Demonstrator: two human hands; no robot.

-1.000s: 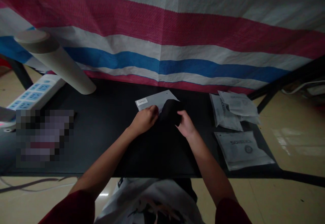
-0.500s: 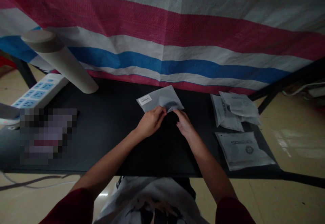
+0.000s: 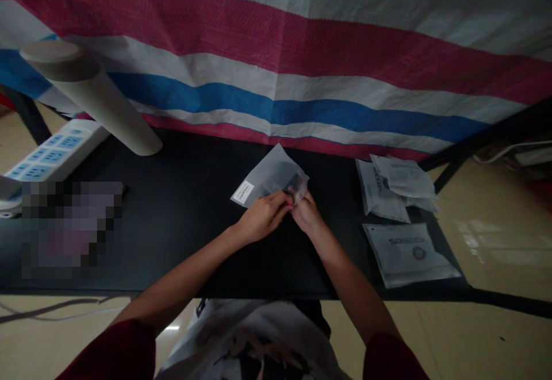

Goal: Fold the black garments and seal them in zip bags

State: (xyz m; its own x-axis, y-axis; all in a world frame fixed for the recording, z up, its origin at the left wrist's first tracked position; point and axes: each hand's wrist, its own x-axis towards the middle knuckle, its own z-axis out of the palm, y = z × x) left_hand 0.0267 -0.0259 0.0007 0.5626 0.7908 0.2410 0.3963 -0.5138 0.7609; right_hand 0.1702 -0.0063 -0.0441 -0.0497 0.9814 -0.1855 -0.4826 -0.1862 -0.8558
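View: head camera, looking down at the work surface.
Left hand (image 3: 262, 219): fingers closed in a pinch on the near edge of the grey pouch (image 3: 271, 174).
Right hand (image 3: 307, 217): fingers closed on the same edge, touching the left hand's fingertips.
Grey pouch: held just above the black table (image 3: 190, 207), near its middle and tilted, with its far corner pointing toward the striped tarp (image 3: 302, 75); a white sticker (image 3: 244, 191) sits on its left corner.
Contents: a dark item (image 3: 295, 183) shows through the film at the pouch's right end (too dim to say what it is).
Done, by the look of it: the dark item is inside the pouch; nothing loose lies in front of the hands.
Left, by the look of it: the edge under the fingers; whether it is sealed cannot be told.
Pouch stack (image 3: 394, 191): several like pouches overlapping at the table's right end, well apart from the hands.
Single pouch (image 3: 411, 253): flat, printed side up, near the right front corner.
Cardboard tube (image 3: 92, 101): leaning at far left.
Power strip (image 3: 54, 153): far left edge, beside the tube.
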